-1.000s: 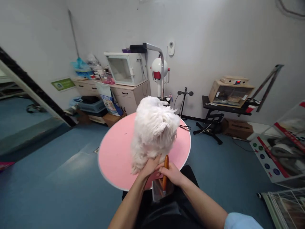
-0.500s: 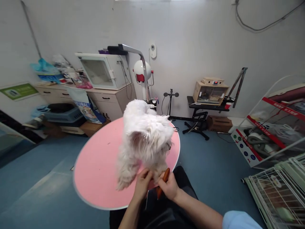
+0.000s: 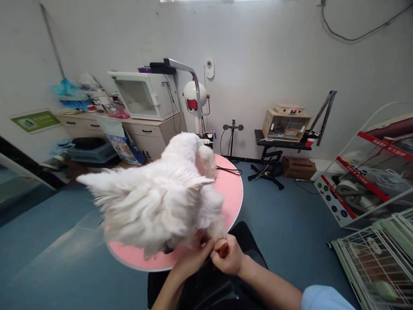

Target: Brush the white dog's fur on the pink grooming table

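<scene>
Operator: State of the grip?

Inspector: Your right hand is closed in a fist around a wooden-handled tool. Only the handle's end shows; the working end is hidden. Your left hand is at the foot of the leg, touching or nearly touching your right. Fur covers its fingertips, so whether it grips the leg cannot be told.

Operator: Where is the dog?

Inspector: The dog is on the round pink table, directly before you, with that leg at the near edge, by your hands.

Operator: What has changed?

Inspector: Half a second ago the head was nearer the middle, above your hands. It is now swung to your left, screening much of the tabletop. The handle, then seen lengthwise, now points nearly end-on. In my judgement the leg is less crowded by the head, but the animal is less still, so steadiness matters.

Operator: The count?

Inspector: Two hands, both yours. One dog, one tool, one pink table. Beyond: one white cabinet with a glass door, one bag below the counter, one stand with two round heads, one wooden box on a black table. To your right, one wire cage.
</scene>
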Demonstrator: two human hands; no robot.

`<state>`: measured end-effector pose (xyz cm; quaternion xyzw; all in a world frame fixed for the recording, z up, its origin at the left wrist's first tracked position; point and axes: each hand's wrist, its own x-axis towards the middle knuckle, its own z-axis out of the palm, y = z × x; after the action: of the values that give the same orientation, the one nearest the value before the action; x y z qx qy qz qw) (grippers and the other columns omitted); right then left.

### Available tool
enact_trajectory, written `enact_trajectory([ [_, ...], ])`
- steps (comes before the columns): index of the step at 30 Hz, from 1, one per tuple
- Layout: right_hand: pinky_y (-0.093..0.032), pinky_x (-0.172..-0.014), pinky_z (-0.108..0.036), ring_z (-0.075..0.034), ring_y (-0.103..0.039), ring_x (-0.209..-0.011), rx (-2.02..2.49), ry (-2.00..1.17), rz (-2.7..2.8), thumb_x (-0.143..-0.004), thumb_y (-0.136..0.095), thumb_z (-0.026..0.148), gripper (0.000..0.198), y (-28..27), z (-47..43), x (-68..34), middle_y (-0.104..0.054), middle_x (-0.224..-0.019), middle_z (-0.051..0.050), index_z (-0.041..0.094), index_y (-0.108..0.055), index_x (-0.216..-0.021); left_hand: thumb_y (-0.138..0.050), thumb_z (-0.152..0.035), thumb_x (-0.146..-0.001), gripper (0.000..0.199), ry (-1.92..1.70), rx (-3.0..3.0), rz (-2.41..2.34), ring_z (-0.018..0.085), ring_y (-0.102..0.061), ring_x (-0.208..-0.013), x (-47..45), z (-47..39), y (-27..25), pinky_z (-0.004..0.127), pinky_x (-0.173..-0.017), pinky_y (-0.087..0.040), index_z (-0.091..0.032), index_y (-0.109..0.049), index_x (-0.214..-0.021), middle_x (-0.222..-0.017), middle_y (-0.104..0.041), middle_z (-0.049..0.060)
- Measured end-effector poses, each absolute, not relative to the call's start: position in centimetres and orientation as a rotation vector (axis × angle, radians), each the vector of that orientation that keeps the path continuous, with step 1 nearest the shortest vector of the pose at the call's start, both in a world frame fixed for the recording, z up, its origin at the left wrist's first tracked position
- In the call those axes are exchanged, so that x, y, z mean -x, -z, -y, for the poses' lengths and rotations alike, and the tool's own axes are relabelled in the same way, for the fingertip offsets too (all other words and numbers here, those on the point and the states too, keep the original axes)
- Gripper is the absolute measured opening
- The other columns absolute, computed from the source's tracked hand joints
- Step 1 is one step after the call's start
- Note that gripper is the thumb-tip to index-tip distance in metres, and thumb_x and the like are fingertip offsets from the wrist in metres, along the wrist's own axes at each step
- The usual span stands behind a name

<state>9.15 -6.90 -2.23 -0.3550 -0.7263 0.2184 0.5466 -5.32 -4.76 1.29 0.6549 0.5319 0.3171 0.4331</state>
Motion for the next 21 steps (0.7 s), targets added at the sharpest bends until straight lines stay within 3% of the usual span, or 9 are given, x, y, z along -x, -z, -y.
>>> enact_trajectory([
  [2,-0.039,-0.048,-0.023,-0.011,-0.042,-0.044,0.785,-0.505,1.771,-0.07,-0.052,0.022,0.015,2.5,7.0,-9.0,-0.041,-0.046,0.005,0.023,-0.042,-0.057,-0.06,-0.041,-0.073,0.026,-0.846,-1.645,-1.242,0.019,-0.059,-0.075,5.6,5.0,-1.8,0.03,-0.068,-0.047,-0.018,-0.058,-0.084,-0.08,-0.066,0.003],
  [9,-0.043,-0.053,-0.024,-0.012,-0.045,-0.048,0.771,-0.497,1.853,-0.07,-0.051,0.019,0.011,1.5,7.0,-8.9,-0.05,-0.048,0.004,0.023,-0.047,-0.06,-0.049,-0.035,-0.074,0.022,-0.941,-1.637,-1.252,0.012,-0.043,-0.051,5.9,5.1,-2.2,0.023,-0.048,-0.035,-0.02,-0.043,-0.059,-0.053,-0.044,-0.004],
  [12,-0.043,-0.053,-0.024,-0.012,-0.045,-0.048,0.795,-0.503,1.823,-0.07,-0.052,0.02,0.012,1.2,7.1,-8.6,-0.049,-0.048,0.004,0.023,-0.047,-0.059,-0.053,-0.035,-0.068,0.017,-1.022,-1.51,-1.284,0.014,-0.051,-0.056,6.1,5.6,-2.1,0.025,-0.053,-0.043,-0.019,-0.05,-0.069,-0.059,-0.054,-0.003],
  [16,-0.04,-0.052,-0.024,-0.011,-0.043,-0.049,0.75,-0.569,1.839,-0.068,-0.053,0.02,0.015,0.6,7.0,-8.2,-0.045,-0.049,0.004,0.022,-0.044,-0.057,-0.067,-0.039,-0.06,0.031,-1.141,-1.34,-1.289,0.018,-0.062,-0.07,6.4,5.7,-1.1,0.03,-0.066,-0.051,-0.017,-0.054,-0.079,-0.072,-0.065,0.001],
  [21,-0.036,-0.051,-0.024,-0.01,-0.04,-0.049,0.786,-0.784,1.78,-0.07,-0.052,0.02,0.017,-0.3,6.7,-8.4,-0.044,-0.051,0.004,0.021,-0.045,-0.055,-0.078,-0.045,-0.058,0.045,-1.351,-1.009,-1.193,0.026,-0.065,-0.096,7.4,5.2,2.3,0.036,-0.085,-0.052,-0.018,-0.062,-0.091,-0.094,-0.071,0.007],
])
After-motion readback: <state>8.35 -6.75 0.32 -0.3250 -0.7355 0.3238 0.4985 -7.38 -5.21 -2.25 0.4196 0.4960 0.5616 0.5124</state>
